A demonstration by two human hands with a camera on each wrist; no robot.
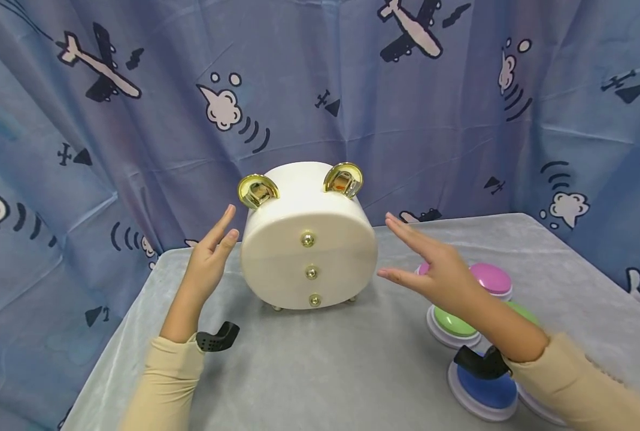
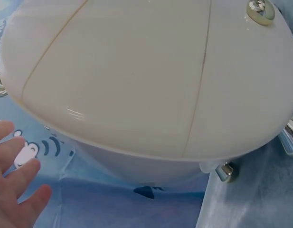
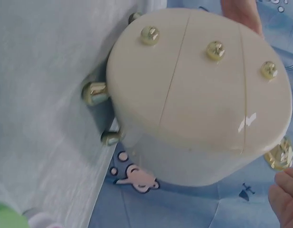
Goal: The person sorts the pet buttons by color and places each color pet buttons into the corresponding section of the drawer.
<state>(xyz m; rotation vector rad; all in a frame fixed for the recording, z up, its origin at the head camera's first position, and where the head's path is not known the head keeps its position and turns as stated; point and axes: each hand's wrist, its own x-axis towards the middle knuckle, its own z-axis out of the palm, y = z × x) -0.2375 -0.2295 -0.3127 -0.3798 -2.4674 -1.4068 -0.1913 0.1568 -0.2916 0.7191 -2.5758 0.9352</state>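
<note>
A white, oval-fronted drawer box (image 1: 309,260) stands on short gold feet, with two gold ear-like pieces on its top. Three round gold knobs (image 1: 311,273) run down its front, and thin seams (image 3: 174,76) part the front into three drawers. My left hand (image 1: 205,263) is held up at the box's left side, fingers extended and apart from it. On the other side is my right hand (image 1: 435,266), its thumb and fingers spread toward the box and holding nothing. Fingers of both hands show in the right wrist view, on opposite sides of the box.
Several round push buttons lie to the right, partly behind my right forearm: pink (image 1: 490,278), green (image 1: 451,323) and blue (image 1: 487,386), on white bases. A grey cloth covers the table (image 1: 320,371). Blue curtain (image 1: 298,78) with airplane prints hangs close behind.
</note>
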